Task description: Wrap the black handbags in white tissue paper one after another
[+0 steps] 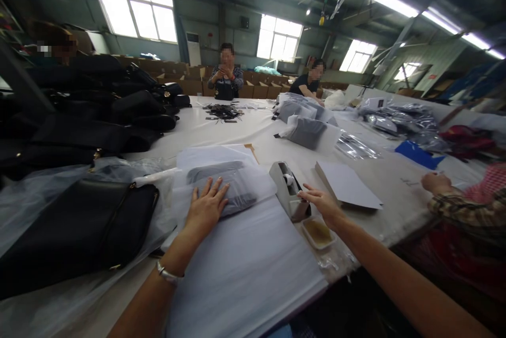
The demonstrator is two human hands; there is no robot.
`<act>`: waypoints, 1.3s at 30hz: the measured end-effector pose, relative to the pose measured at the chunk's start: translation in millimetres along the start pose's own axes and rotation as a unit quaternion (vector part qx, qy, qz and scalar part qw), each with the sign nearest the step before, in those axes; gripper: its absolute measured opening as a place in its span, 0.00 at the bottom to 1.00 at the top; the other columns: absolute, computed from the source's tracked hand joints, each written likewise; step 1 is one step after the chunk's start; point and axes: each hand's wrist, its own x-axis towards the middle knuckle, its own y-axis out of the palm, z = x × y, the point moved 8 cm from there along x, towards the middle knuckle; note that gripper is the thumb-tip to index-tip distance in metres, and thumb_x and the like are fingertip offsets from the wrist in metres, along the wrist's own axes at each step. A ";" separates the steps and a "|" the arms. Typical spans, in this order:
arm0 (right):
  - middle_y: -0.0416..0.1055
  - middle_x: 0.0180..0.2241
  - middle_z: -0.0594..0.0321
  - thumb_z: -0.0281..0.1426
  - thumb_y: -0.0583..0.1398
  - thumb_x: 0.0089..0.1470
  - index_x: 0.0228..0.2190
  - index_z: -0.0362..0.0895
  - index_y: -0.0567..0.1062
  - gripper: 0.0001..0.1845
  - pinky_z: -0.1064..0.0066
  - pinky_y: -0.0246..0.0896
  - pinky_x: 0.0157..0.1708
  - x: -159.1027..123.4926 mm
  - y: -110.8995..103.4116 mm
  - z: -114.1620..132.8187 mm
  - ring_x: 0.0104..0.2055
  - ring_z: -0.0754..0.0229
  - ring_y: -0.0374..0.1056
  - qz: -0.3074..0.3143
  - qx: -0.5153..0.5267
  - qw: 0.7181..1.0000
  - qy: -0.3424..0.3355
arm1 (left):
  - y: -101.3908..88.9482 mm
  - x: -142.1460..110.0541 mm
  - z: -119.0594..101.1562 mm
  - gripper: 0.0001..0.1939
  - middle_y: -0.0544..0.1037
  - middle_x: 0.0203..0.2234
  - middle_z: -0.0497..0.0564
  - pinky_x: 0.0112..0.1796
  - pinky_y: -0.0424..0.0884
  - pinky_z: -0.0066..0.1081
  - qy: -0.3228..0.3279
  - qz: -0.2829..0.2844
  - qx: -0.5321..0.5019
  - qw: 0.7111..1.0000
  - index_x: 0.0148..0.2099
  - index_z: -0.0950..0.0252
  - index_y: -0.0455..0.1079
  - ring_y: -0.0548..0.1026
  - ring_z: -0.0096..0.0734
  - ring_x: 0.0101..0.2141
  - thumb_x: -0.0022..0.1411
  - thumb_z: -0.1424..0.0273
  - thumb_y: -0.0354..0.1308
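My left hand (pixel 207 206) lies flat with spread fingers on a dark, flat item (pixel 241 185) partly covered by thin white paper. Under it is a stack of large white paper sheets (pixel 245 264). My right hand (pixel 322 203) is at the near side of a grey tape dispenser (pixel 285 190), its fingers stretched out and apart at the dispenser's front end. Whether a fingertip touches the tape is too small to make out. A small square dish (pixel 317 232) with a yellowish-brown content sits just below that hand.
A black bag (pixel 79 227) on clear plastic lies at left, before a pile of black bags (pixel 98 100). A white pad (pixel 348 184), wrapped dark items (pixel 306 129) and dark strips (pixel 223 112) are on the table. Co-workers sit across; a plaid sleeve (pixel 462 203) is at right.
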 end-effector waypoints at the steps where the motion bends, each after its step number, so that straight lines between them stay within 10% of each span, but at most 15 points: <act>1: 0.59 0.64 0.54 0.48 0.65 0.46 0.30 0.46 0.83 0.19 0.56 0.50 0.63 -2.6 0.2 2.3 0.63 0.46 0.59 -0.009 0.040 0.999 0.002 | -0.8 -0.1 -0.3 0.23 0.55 0.67 0.48 0.59 0.57 0.58 0.000 0.000 0.001 1.000 0.67 0.55 0.58 0.52 0.48 0.67 0.71 0.64 0.44; 9: 0.67 0.58 0.57 0.45 0.69 0.44 0.32 0.46 0.83 0.17 0.58 0.51 0.63 -49.1 -18.3 21.9 0.62 0.47 0.60 -0.082 0.185 0.979 -0.026 | -1.4 -1.3 0.3 0.23 0.55 0.67 0.48 0.59 0.56 0.59 -0.006 0.002 -0.015 1.000 0.66 0.54 0.58 0.51 0.48 0.67 0.71 0.64 0.45; 18: 0.80 0.39 0.55 0.48 0.70 0.43 0.37 0.43 0.82 0.24 0.72 0.70 0.39 -74.6 -1.0 -27.8 0.42 0.56 0.75 0.001 0.178 0.977 0.117 | -0.3 -0.4 1.4 0.23 0.56 0.67 0.49 0.59 0.55 0.60 -0.006 -0.004 -0.033 0.999 0.66 0.54 0.59 0.51 0.49 0.67 0.71 0.64 0.46; 27: 0.79 0.27 0.60 0.42 0.64 0.50 0.32 0.44 0.82 0.15 0.65 0.70 0.32 -39.6 -33.8 -34.0 0.27 0.56 0.73 -0.043 -0.124 0.990 -0.054 | -4.0 0.1 2.1 0.23 0.57 0.66 0.51 0.58 0.56 0.60 0.002 -0.011 -0.045 0.999 0.65 0.56 0.60 0.52 0.51 0.66 0.70 0.64 0.49; 35: 0.78 0.43 0.56 0.21 0.53 0.59 0.45 0.44 0.78 0.18 0.64 0.71 0.40 -75.0 -36.4 64.7 0.41 0.54 0.75 -0.009 -0.493 0.739 -0.459 | -5.5 5.4 13.5 0.28 0.60 0.65 0.53 0.57 0.61 0.55 0.007 -0.037 -0.100 0.994 0.70 0.57 0.51 0.56 0.48 0.65 0.70 0.63 0.47; 39: 0.79 0.42 0.59 0.22 0.54 0.62 0.45 0.45 0.77 0.15 0.69 0.69 0.39 -72.3 -10.4 112.9 0.40 0.58 0.74 0.014 -0.475 0.682 -0.556 | -10.3 6.1 32.9 0.26 0.60 0.65 0.53 0.58 0.65 0.41 -0.013 -0.069 -0.146 0.987 0.69 0.60 0.53 0.63 0.40 0.62 0.70 0.71 0.43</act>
